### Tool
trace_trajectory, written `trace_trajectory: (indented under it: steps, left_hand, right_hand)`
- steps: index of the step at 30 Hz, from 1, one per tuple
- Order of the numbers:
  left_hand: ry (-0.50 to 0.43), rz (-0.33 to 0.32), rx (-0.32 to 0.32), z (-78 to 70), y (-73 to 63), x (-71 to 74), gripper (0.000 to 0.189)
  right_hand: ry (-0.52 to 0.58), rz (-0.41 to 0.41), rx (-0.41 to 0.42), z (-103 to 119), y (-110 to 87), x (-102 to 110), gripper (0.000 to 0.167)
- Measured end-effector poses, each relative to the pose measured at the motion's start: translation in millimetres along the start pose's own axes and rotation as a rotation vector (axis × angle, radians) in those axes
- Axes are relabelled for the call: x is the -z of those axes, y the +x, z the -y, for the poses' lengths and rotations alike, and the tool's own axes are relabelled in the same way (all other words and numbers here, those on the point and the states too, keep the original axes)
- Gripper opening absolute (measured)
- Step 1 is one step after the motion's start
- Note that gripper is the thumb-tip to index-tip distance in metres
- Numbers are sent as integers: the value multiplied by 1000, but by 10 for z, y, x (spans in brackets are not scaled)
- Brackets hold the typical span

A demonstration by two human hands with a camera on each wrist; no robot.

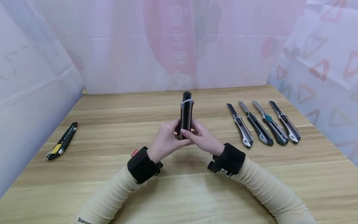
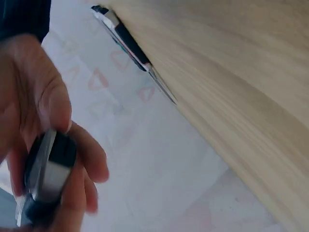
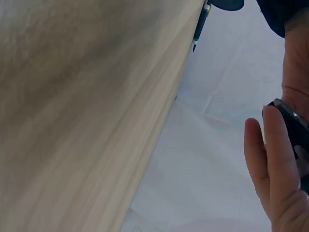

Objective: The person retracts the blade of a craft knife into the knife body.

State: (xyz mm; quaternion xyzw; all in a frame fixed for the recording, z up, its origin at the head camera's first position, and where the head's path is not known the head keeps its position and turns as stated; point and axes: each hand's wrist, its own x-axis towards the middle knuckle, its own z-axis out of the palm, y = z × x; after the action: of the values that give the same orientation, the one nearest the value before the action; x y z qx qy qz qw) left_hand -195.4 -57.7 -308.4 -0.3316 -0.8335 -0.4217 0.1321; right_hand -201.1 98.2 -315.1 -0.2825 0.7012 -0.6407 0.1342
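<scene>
A black and silver utility knife (image 1: 186,113) is held up over the middle of the table, its front end pointing away from me and its toothed slider track facing me. My left hand (image 1: 166,137) grips its lower part from the left side. From the other side my right hand (image 1: 207,140) holds it too, with the thumb on the track near the lower end. In the left wrist view the knife (image 2: 50,166) sits among fingers and looks blurred. The right wrist view shows its dark body (image 3: 294,128) partly hidden behind the right hand's fingers (image 3: 277,159).
Several utility knives with blades out lie side by side at the right, among them a silver one (image 1: 244,132) and one with a green slider (image 1: 269,123). A black knife with a yellow part (image 1: 62,141) lies at the left. Printed sheets (image 1: 117,56) enclose the wooden table (image 1: 126,109).
</scene>
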Motion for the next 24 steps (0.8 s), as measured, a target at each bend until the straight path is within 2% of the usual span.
trace_trajectory:
  steps: [2,5,8,13,15,18,24]
  left_hand:
    - [104,-73,-13,-35,-12,-36,36]
    - [237,-135,-16,-59,-31,-69,30]
    - [344,-160,-17,-55,-56,-97,28]
    - [466,-180,-13,-87,-85,-125,43]
    - [490,-183,-12,-117,-86,-126,48]
    - [492,-164,4,-132,-85,-128,45]
    - [418,-90,97,-65,-73,-116,45]
  right_hand:
    - [21,-6,-5,-9,1,-21,48]
    - [-5,-47,-23,-7,4,-48,41]
    - [-63,-93,-56,-14,5,-64,35]
    - [-103,-128,-109,-61,15,-77,29]
    - [-83,-129,-135,-74,21,-83,29]
    - [-60,-122,-170,-90,26,-95,30]
    - [-86,-83,-174,-126,32,-114,30]
